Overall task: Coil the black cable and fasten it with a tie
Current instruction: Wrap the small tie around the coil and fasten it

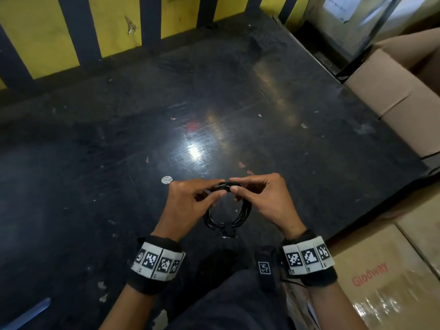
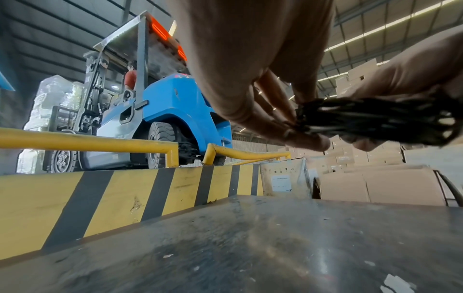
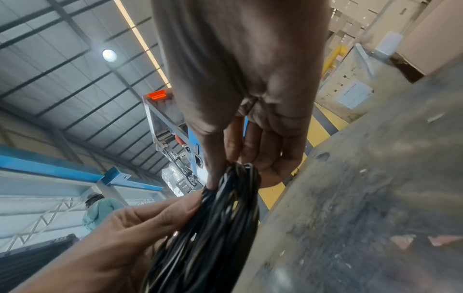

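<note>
Dark scuffed platform [image 1: 214, 103] gleaming under overhead light. Along its far edge, a yellow-and-black striped barrier [image 2: 125, 198]; beyond that barrier, a blue forklift [image 2: 175, 107]. Right of the platform, stacked cardboard boxes [image 1: 392, 96]. Corrugated roof [image 3: 62, 79] overhead.

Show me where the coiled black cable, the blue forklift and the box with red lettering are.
coiled black cable [image 1: 240, 216]: head view, right side of the loop below the hands.
blue forklift [image 2: 175, 103]: left wrist view, its blue rear body.
box with red lettering [image 1: 371, 272]: head view, its printed top, lower right.
</note>
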The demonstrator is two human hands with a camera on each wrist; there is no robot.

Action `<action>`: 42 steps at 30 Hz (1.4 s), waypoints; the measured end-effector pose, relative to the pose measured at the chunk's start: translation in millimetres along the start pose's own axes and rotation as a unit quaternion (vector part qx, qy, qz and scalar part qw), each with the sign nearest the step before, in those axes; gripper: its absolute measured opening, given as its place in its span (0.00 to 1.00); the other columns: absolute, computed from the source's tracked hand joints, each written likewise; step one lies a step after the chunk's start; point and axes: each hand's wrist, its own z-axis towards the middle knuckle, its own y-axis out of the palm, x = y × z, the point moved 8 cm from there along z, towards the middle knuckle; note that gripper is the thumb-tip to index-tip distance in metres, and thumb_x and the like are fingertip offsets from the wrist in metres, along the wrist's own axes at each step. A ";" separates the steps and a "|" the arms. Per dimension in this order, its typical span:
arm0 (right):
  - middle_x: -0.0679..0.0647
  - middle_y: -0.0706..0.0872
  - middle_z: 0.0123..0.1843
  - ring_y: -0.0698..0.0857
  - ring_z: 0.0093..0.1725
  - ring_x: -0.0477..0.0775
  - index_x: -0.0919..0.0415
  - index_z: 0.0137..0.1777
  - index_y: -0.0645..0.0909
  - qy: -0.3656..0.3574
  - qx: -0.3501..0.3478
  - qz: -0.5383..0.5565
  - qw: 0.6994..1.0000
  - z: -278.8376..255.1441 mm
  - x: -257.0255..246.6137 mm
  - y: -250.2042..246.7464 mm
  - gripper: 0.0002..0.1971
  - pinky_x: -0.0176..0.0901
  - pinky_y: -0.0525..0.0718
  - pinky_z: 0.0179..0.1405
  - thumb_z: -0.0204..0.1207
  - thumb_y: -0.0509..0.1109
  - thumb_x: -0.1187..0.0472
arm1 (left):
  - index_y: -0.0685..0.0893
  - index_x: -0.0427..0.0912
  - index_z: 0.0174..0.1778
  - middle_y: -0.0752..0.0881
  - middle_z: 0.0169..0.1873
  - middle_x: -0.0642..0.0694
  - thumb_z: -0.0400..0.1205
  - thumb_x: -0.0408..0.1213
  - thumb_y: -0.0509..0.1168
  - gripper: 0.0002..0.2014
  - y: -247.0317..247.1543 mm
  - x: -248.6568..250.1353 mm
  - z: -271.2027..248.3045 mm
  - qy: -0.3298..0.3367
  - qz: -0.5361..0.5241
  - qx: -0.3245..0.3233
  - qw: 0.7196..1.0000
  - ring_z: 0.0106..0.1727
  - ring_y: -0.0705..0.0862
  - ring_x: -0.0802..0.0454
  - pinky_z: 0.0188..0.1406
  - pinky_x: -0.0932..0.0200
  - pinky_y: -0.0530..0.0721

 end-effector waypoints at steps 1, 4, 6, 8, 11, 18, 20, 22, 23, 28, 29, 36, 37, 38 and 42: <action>0.54 0.96 0.38 0.95 0.36 0.51 0.64 0.54 0.94 0.011 -0.002 0.011 1.000 0.3 3.3 0.2 0.10 0.37 0.88 0.53 0.73 0.83 0.65 | 0.95 0.43 0.57 0.96 0.41 0.49 0.74 0.37 0.82 0.15 0.7 0.7 -0.3 0.009 0.000 -0.006 1.000 0.34 0.93 0.57 0.35 0.52 0.93; 0.62 0.96 0.42 0.95 0.36 0.54 0.67 0.55 0.93 0.038 -0.016 0.042 0.998 1.2 11.7 2.4 0.10 0.38 0.91 0.46 0.73 0.82 0.68 | 0.95 0.41 0.56 0.94 0.34 0.48 0.75 0.35 0.82 0.13 4.9 -3.3 -0.2 0.025 0.024 -0.015 0.999 0.30 0.90 0.55 0.33 0.57 0.90; 0.63 0.96 0.48 0.96 0.42 0.55 0.67 0.58 0.92 0.053 -0.063 0.047 0.995 2.1 16.1 6.8 0.12 0.40 0.92 0.50 0.74 0.80 0.69 | 0.96 0.41 0.55 0.92 0.29 0.47 0.77 0.33 0.80 0.11 9.2 -11.0 -0.9 0.022 0.037 -0.017 0.999 0.26 0.88 0.55 0.29 0.60 0.87; 0.58 0.95 0.56 0.94 0.55 0.49 0.64 0.62 0.91 0.062 -0.121 0.033 0.990 5.8 24.0 6.1 0.15 0.38 0.90 0.60 0.75 0.80 0.66 | 0.96 0.41 0.53 0.91 0.27 0.47 0.78 0.32 0.79 0.09 12.2 -19.8 -2.6 0.010 0.037 -0.009 0.999 0.25 0.87 0.55 0.28 0.63 0.83; 0.51 0.94 0.61 0.89 0.64 0.40 0.56 0.63 0.91 0.059 -0.064 -0.038 0.995 26.6 48.2 -26.4 0.15 0.37 0.85 0.69 0.77 0.80 0.60 | 0.96 0.38 0.52 0.91 0.26 0.48 0.78 0.30 0.79 0.08 11.9 -31.9 -4.6 -0.010 0.041 0.010 0.999 0.24 0.85 0.60 0.31 0.72 0.79; 0.48 0.96 0.55 0.93 0.58 0.54 0.49 0.57 0.93 0.158 0.094 -0.379 0.907 51.1 134.5 -96.1 0.10 0.49 0.89 0.63 0.76 0.78 0.57 | 0.96 0.36 0.50 0.91 0.25 0.47 0.78 0.30 0.78 0.06 -0.4 -54.4 0.7 -0.030 0.063 0.032 0.997 0.26 0.87 0.55 0.32 0.73 0.82; 0.48 0.96 0.55 0.92 0.61 0.53 0.51 0.58 0.93 0.168 0.086 -0.390 0.901 50.5 146.1 -90.5 0.13 0.49 0.89 0.64 0.74 0.79 0.55 | 0.96 0.36 0.51 0.90 0.25 0.47 0.79 0.30 0.78 0.06 -1.2 -58.1 1.3 -0.032 0.066 0.033 0.997 0.25 0.87 0.55 0.32 0.74 0.82; 0.50 0.96 0.55 0.93 0.60 0.54 0.53 0.60 0.92 0.184 0.100 -0.381 0.901 48.8 153.7 -85.7 0.16 0.49 0.89 0.63 0.72 0.81 0.52 | 0.96 0.37 0.51 0.90 0.25 0.48 0.78 0.30 0.78 0.07 -1.0 -60.7 0.3 -0.032 0.069 0.030 0.997 0.24 0.86 0.56 0.31 0.73 0.82; 0.52 0.96 0.55 0.93 0.59 0.55 0.54 0.60 0.91 0.191 0.113 -0.379 0.899 48.0 156.7 -85.0 0.18 0.50 0.89 0.63 0.71 0.82 0.51 | 0.96 0.37 0.51 0.90 0.26 0.49 0.78 0.30 0.78 0.07 -0.6 -61.9 -0.7 -0.032 0.069 0.029 0.997 0.26 0.87 0.56 0.31 0.75 0.82; 0.58 0.85 0.66 0.88 0.65 0.64 0.54 0.63 0.85 0.153 0.100 -0.431 0.884 46.5 159.6 -70.7 0.22 0.55 0.88 0.60 0.68 0.82 0.61 | 0.96 0.37 0.51 0.88 0.24 0.50 0.78 0.30 0.78 0.07 3.5 -67.5 -9.0 -0.046 0.073 0.015 0.996 0.25 0.85 0.65 0.32 0.80 0.77; 0.57 0.84 0.68 0.86 0.68 0.63 0.53 0.63 0.85 0.141 0.087 -0.446 0.880 46.9 159.3 -66.8 0.23 0.56 0.88 0.59 0.68 0.81 0.63 | 0.96 0.37 0.51 0.88 0.24 0.50 0.78 0.30 0.78 0.07 3.5 -68.1 -10.5 -0.047 0.074 0.014 0.996 0.25 0.85 0.65 0.32 0.80 0.77; 0.57 0.90 0.56 0.89 0.57 0.65 0.55 0.56 0.87 0.110 0.042 -0.455 0.883 47.6 158.3 -54.9 0.15 0.55 0.88 0.50 0.70 0.74 0.68 | 0.96 0.38 0.51 0.89 0.26 0.48 0.78 0.31 0.78 0.07 -1.2 -71.2 -18.3 -0.058 0.066 0.021 0.996 0.23 0.87 0.55 0.29 0.75 0.80; 0.58 0.90 0.54 0.89 0.54 0.66 0.57 0.54 0.87 0.099 0.048 -0.442 0.890 48.5 157.7 -54.7 0.13 0.54 0.88 0.50 0.69 0.74 0.68 | 0.96 0.39 0.51 0.89 0.26 0.48 0.78 0.31 0.78 0.07 -2.0 -71.5 -18.8 -0.059 0.066 0.022 0.996 0.23 0.87 0.56 0.29 0.75 0.80; 0.59 0.91 0.52 0.90 0.51 0.66 0.57 0.52 0.88 0.088 0.057 -0.424 0.900 49.4 157.4 -54.8 0.12 0.53 0.88 0.49 0.69 0.75 0.67 | 0.96 0.39 0.51 0.89 0.26 0.48 0.78 0.31 0.78 0.07 -2.9 -71.8 -19.4 -0.061 0.066 0.024 0.996 0.22 0.86 0.58 0.29 0.75 0.79; 0.62 0.93 0.49 0.92 0.47 0.64 0.62 0.53 0.92 0.063 0.097 -0.327 0.938 50.8 152.8 -55.4 0.10 0.51 0.88 0.55 0.73 0.74 0.69 | 0.96 0.39 0.51 0.89 0.25 0.49 0.78 0.31 0.79 0.07 -5.9 -70.8 -22.1 -0.065 0.070 0.032 0.995 0.24 0.87 0.58 0.30 0.78 0.77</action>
